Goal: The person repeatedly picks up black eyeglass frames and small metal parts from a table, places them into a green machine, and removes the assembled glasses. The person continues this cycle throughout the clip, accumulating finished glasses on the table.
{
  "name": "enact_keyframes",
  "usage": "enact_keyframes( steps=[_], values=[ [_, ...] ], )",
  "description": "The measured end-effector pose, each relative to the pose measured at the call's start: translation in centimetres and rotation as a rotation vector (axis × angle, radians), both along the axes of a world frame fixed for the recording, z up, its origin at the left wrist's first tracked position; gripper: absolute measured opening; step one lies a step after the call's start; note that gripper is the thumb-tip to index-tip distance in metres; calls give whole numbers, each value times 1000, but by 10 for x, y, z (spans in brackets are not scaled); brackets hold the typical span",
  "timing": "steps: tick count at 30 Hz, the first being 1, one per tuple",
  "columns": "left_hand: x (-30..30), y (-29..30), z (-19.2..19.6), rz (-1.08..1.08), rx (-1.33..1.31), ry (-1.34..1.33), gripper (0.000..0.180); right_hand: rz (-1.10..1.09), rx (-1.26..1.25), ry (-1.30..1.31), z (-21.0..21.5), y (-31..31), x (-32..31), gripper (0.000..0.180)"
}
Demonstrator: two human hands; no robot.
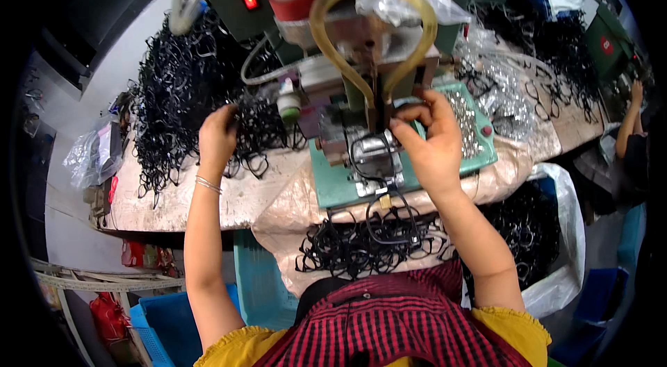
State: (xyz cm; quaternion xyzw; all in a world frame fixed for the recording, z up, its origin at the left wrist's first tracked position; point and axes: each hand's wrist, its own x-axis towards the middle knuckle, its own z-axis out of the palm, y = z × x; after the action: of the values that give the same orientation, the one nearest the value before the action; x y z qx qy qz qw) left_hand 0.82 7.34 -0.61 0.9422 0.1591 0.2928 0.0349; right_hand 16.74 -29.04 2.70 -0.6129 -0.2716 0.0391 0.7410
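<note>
My left hand [219, 134] is at the near edge of a large heap of black eyeglass frames [187, 68]. Its fingers are curled together against the dark frames, and whatever they hold blends into the heap. At the bench press [375, 47], my right hand [432, 136] has thumb and fingers bent in a pinch beside the tool. Anything between those fingertips is too small to make out. One black eyeglass frame [368, 227] hangs from the metal fixture [379, 171] under the press. A bent yellowish tube [326, 2] arches in front of the press head.
Small metal parts [467, 124] fill the right side of the green base tray [332, 185]. More black frames [368, 249] lie in my lap area on plastic sheeting [278, 218]. A white-lined sack of frames [566, 228] stands at right, blue crates [180, 322] at lower left. Another person's arm [629, 117] shows far right.
</note>
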Motion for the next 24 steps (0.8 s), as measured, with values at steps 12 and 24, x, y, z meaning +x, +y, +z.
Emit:
enact_keyframes(
  steps=[12, 24],
  values=[
    [-3, -130, 57, -299, -851, -908, 26, 101, 7, 17, 32, -11, -32, 49],
    [32, -229, 67, -871, -139, -160, 28, -572, -841, -635, -75, -75, 70, 16]
  ],
)
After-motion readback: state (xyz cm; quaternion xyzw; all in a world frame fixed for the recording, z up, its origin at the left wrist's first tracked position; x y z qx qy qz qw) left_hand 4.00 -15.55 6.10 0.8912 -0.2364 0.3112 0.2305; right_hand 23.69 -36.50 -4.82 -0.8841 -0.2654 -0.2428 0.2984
